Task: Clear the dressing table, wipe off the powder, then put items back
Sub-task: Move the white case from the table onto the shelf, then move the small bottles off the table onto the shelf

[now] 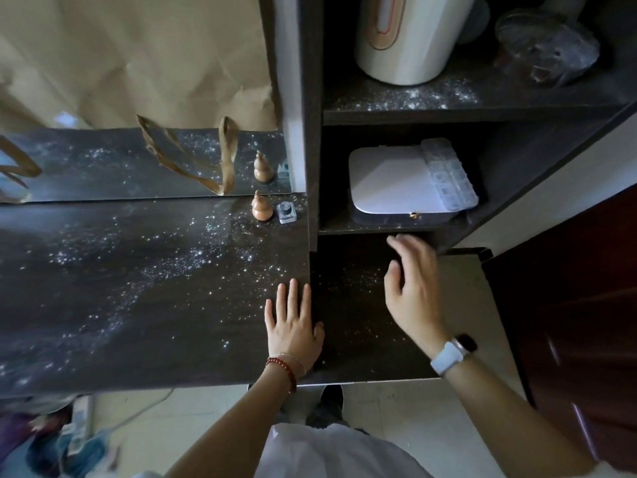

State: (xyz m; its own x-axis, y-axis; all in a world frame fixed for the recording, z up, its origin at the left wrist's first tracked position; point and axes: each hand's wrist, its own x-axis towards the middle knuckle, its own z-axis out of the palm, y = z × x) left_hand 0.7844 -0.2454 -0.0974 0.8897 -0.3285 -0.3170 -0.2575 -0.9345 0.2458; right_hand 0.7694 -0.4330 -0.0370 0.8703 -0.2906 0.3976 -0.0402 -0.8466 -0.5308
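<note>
Pressing my left grip (pixel 293 322) flat near the powdered tabletop (pixel 138 288) right edge, fingers straight, right grip (pixel 412 291) hovering, relaxed, holding nothing.

Gourd (pixel 261 205) left of bottle (pixel 286 212), tabletop (pixel 138 288) back-right corner

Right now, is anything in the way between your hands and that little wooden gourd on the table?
Nothing visible is. Only bare, powder-dusted dark tabletop lies between the left hand and the small tan wooden gourd. A small clear glass bottle stands just right of the gourd, beside the right hand's likely path.
</note>
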